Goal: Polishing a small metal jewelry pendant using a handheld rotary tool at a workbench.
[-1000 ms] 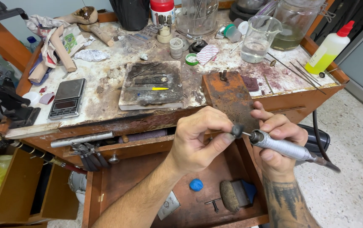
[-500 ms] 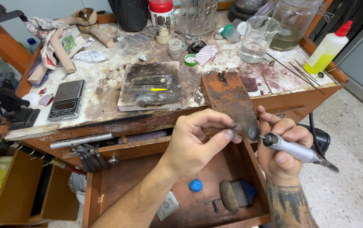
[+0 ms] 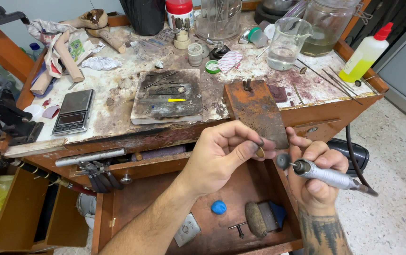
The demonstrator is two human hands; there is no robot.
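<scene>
My left hand pinches a small gold-coloured piece between thumb and forefinger, just under the tip of the worn wooden bench pin. My right hand grips a silver rotary handpiece whose dark round wheel sits just right of the piece, a small gap apart. Both hands hover over the open wooden drawer below the bench.
In the drawer lie a blue lump, a brush and a small card. The bench carries a charred block, a pocket scale, a glass beaker, jars and a yellow squeeze bottle. Pliers hang at the left.
The wheel has pulled back to the right, off the small piece. My left hand has shifted slightly right and up toward the bench pin's tip, still pinching the piece.
</scene>
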